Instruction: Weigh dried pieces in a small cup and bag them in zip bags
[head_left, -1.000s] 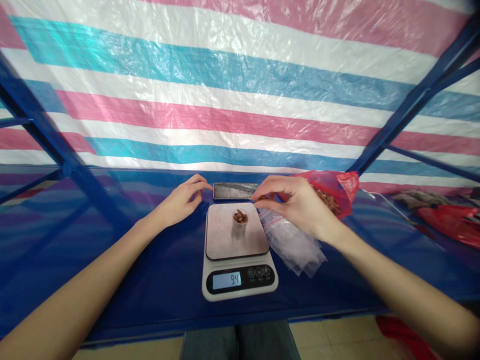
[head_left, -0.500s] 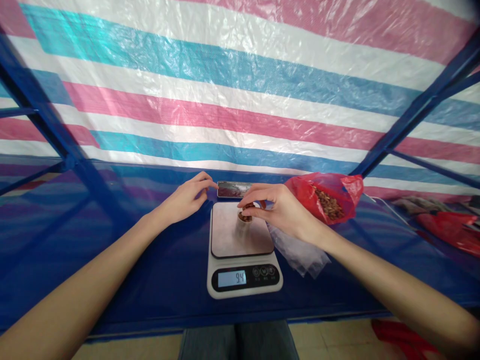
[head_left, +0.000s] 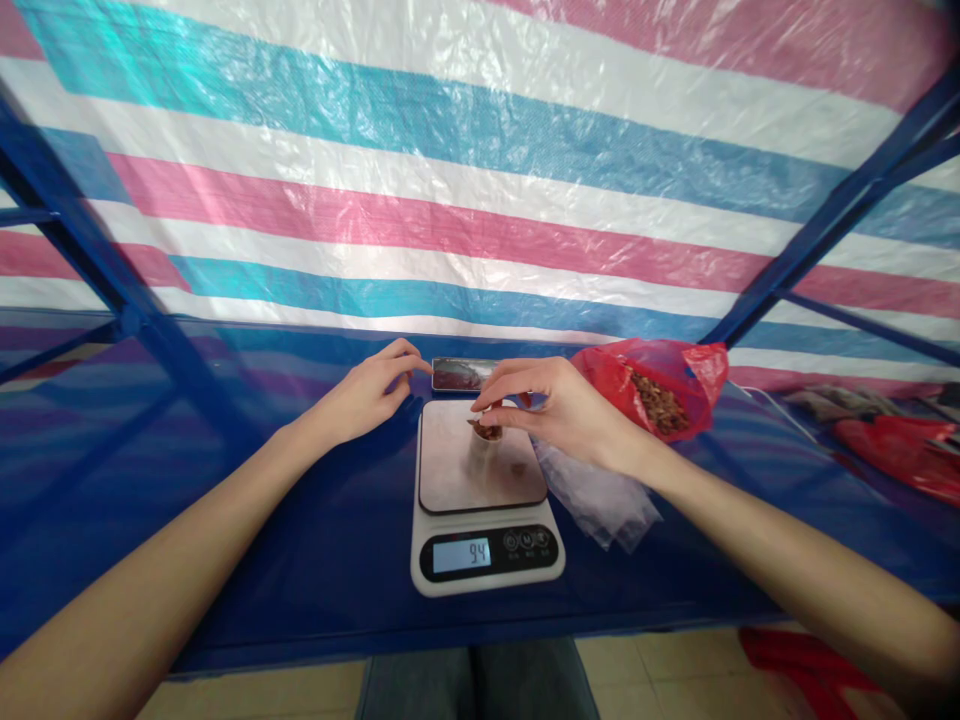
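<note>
A small pale cup (head_left: 484, 452) filled with brown dried pieces (head_left: 489, 431) stands on the metal plate of a white kitchen scale (head_left: 480, 490). The display reads 9.4. Over the cup's mouth, my right hand (head_left: 536, 400) has its thumb and fingertips pinched at the brown pieces; part of the pinch is hidden. My left hand (head_left: 382, 390) rests on the blue surface left of the scale, fingers loosely bent and apart, holding nothing. Its index fingertip touches or nearly touches the left end of a dark phone-like slab (head_left: 459, 375) behind the scale.
An open red plastic bag (head_left: 615, 385) of brown pieces sits behind my right forearm. Clear plastic bags (head_left: 604, 500) lie right of the scale. Blue metal bars (head_left: 817, 240) frame both sides, with striped sheeting (head_left: 450, 150) behind. More red plastic (head_left: 900, 450) lies far right.
The clump in my right fingertips has come down among the pieces in the cup, and less of it shows between the fingers. My left hand stays put; the display still reads 9.4.
</note>
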